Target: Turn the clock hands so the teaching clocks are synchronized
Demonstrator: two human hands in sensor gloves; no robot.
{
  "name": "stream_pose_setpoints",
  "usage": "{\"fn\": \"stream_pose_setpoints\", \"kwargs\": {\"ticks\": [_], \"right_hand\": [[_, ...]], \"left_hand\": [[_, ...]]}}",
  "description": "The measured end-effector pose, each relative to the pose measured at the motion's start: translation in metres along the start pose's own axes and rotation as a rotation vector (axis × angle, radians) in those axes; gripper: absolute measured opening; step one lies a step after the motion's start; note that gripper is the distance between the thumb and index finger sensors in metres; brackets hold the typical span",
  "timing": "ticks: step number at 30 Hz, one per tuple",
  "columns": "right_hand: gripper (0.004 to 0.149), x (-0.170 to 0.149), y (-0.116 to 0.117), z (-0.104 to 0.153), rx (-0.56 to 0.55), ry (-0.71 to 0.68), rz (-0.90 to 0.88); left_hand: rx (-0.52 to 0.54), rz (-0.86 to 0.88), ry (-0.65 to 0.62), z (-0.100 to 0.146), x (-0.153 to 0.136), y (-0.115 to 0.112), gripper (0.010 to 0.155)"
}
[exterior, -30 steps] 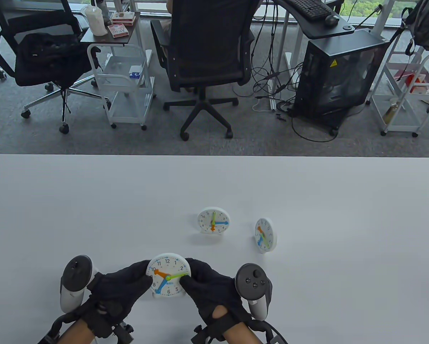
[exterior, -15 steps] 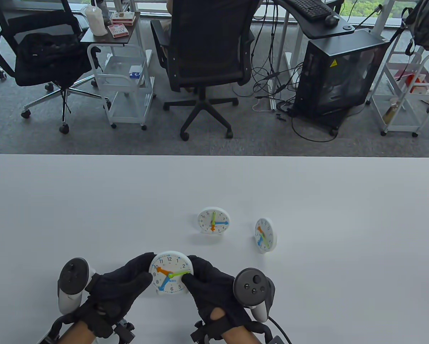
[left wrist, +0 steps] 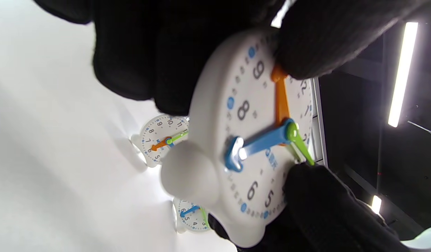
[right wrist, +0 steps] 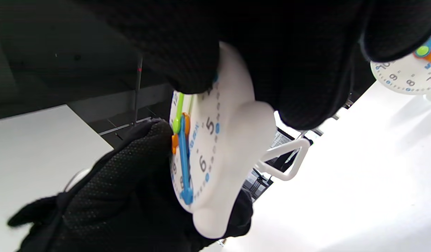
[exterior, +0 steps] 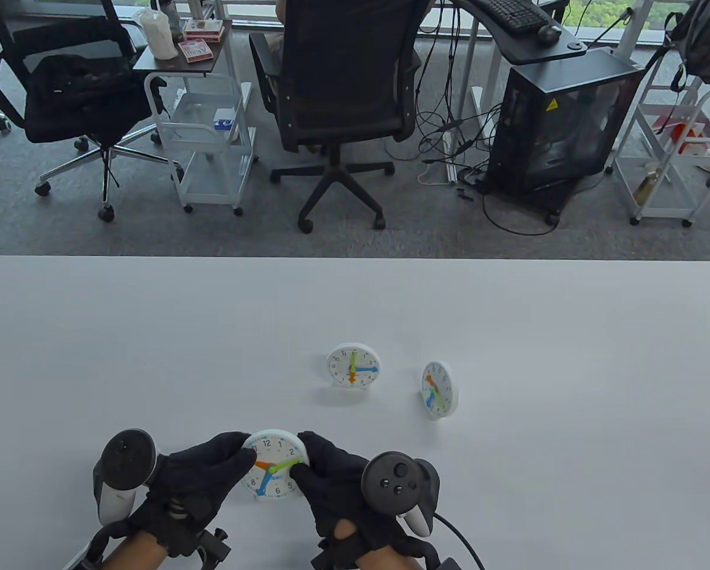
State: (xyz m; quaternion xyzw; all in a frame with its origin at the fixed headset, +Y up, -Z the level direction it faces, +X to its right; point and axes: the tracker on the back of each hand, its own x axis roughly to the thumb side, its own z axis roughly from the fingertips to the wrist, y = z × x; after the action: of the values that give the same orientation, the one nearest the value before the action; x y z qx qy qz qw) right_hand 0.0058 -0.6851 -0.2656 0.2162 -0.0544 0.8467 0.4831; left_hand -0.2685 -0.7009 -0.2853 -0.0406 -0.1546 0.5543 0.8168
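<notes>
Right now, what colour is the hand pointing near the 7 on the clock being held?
Blue; the left wrist view shows it best.

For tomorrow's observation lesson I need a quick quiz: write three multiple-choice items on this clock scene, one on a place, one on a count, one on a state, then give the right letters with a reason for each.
1. Where is the held clock?
A) at the table's near edge
B) at its far edge
C) on the floor

2. How many teaching clocks are on or over the table?
A) two
B) three
C) five

3. What holds the near clock?
A) nothing
B) left hand alone
C) both hands, the right hand too

Answers:
1 A, it sits nearest the person, between the gloves.
2 B, besides the held one, a middle clock and a turned clock stand farther back.
3 C, black gloves grip its left and right rims.
</notes>
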Motion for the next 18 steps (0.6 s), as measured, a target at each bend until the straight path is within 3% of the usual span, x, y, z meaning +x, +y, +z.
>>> {"fn": "stream_pose_setpoints", "kwargs": {"ticks": [18], "right_hand": [[0.059, 0.0031, -0.0015, -0.0003, 0.008, -0.025, 0.08]], "left_hand": [[-0.052, 0.004, 0.047, -0.0019, -0.0034, -0.0041, 0.052]]}}
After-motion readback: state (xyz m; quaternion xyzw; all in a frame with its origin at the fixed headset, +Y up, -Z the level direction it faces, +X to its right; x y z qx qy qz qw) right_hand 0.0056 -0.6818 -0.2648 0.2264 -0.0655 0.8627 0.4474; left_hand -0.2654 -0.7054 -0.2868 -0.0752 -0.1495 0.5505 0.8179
